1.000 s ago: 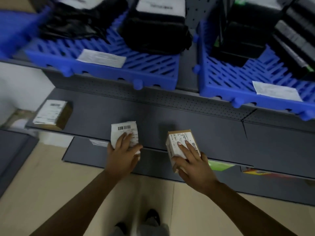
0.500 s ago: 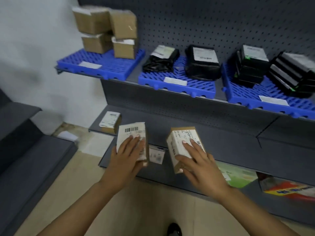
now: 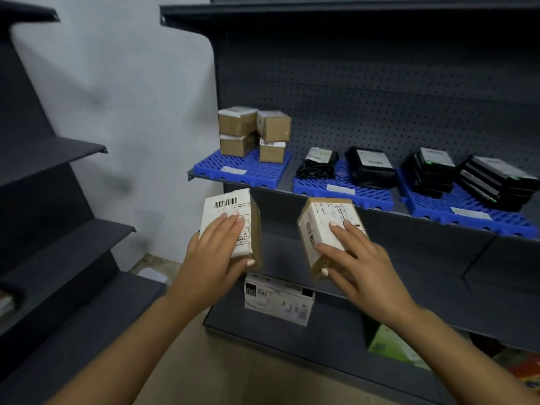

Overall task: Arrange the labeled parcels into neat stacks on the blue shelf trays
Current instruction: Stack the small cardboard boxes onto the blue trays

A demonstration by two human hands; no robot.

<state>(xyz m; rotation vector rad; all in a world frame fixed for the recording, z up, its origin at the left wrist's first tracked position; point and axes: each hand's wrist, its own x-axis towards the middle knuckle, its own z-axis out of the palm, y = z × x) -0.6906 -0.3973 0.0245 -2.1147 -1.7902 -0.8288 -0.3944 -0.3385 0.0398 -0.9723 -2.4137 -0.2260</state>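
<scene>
Both hands (image 3: 216, 252) raised, fingers curled

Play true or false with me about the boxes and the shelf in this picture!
1. Each hand holds a box. True: the left hand holds one box and the right hand holds another box.
2. The brown boxes sit on a red tray. False: their tray is blue.
3. Black packets lie on the middle tray. True.
4. The two held boxes are touching. False: there is a gap between them.
5. The brown boxes are stacked two high. True.
</scene>
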